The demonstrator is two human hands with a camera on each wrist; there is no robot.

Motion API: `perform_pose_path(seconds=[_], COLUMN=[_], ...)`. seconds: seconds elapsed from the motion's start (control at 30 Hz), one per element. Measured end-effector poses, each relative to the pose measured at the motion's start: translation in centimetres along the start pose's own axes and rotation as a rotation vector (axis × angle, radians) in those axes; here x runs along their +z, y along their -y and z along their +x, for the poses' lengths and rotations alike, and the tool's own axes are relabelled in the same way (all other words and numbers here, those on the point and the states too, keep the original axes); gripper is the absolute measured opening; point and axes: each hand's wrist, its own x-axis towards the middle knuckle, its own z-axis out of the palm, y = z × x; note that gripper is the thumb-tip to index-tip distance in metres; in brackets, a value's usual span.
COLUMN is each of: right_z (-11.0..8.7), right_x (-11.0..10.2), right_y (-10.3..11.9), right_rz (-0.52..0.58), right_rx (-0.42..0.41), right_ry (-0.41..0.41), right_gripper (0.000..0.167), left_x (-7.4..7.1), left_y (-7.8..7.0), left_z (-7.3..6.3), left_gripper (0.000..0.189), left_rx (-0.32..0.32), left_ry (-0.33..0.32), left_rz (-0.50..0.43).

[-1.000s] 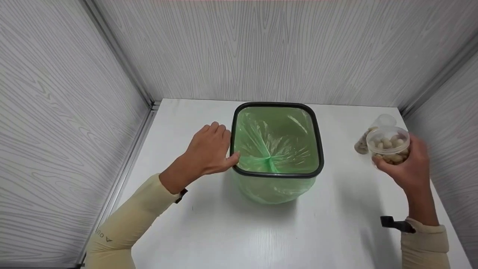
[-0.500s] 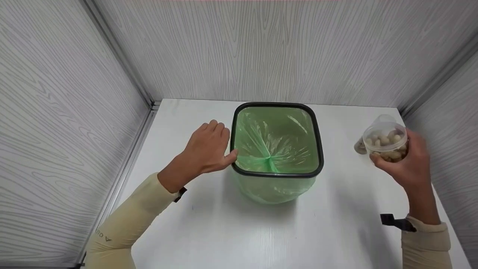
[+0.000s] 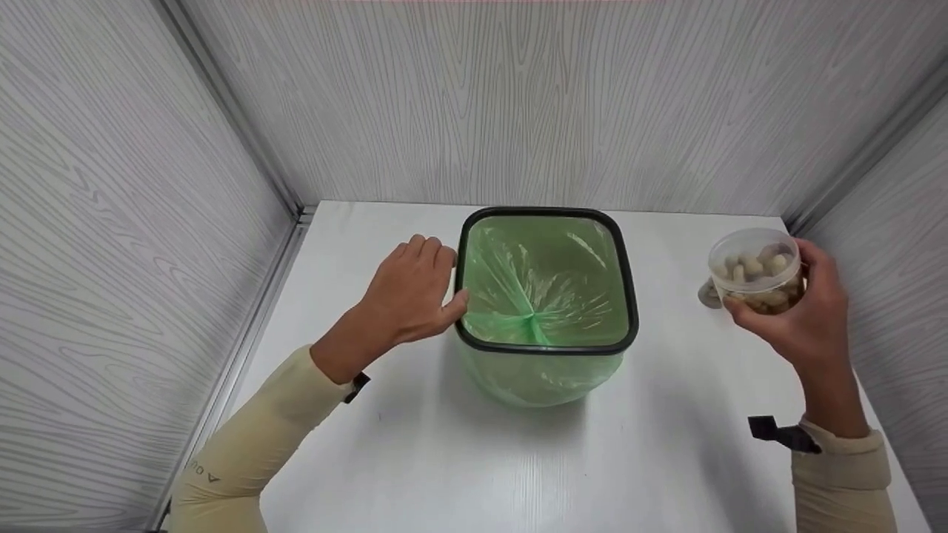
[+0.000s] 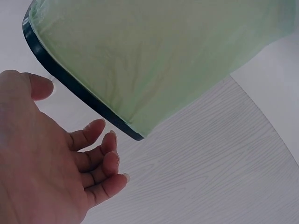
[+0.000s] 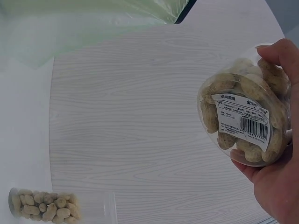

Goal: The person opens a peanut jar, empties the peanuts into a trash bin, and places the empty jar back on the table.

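Note:
My right hand (image 3: pixel 807 311) grips a short round clear plastic jar of peanuts (image 3: pixel 755 270), thumb and fingers round its side. In the right wrist view the base of this jar (image 5: pixel 243 116) shows a white barcode label. Behind it, a taller clear jar of peanuts (image 5: pixel 60 206) stands upright on the table, largely hidden in the head view. My left hand (image 3: pixel 411 292) is beside the left rim of a bin (image 3: pixel 548 349) with a black square rim and green bag lining. Its fingers are loosely bent, with a small gap to the rim in the left wrist view.
The white tabletop (image 3: pixel 518 474) spreads around the bin. Wood-grain panels enclose it: a back wall (image 3: pixel 533 104), a left wall (image 3: pixel 111 259) and a right wall (image 3: pixel 903 296) close to the right hand.
My right hand has moved the round jar slightly left and away from me, so it now covers more of the taller jar. The left hand has shifted slightly left; the bin stays put.

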Motion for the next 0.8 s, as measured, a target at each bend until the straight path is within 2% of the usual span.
perform_pose_path(seconds=[0.27,0.53,0.8], right_z=[0.4,0.9,1.5], right_x=[0.3,0.8,1.4], right_y=[1.4,2.2,3.2], right_rz=[-0.024,-0.013,0.026], right_rx=[-0.077,-0.157,-0.229], right_ry=[0.024,0.032,0.038], right_gripper=[0.094,0.096,0.088], left_x=[-0.2,-0.3,-0.5], left_y=[0.3,0.4,0.4], left_z=[0.4,0.6,0.7], left_gripper=[0.056,0.062,0.066], left_rx=[-0.015,0.006,0.04], left_ry=[-0.033,-0.066,-0.105], left_rz=[-0.044,-0.085,-0.134])
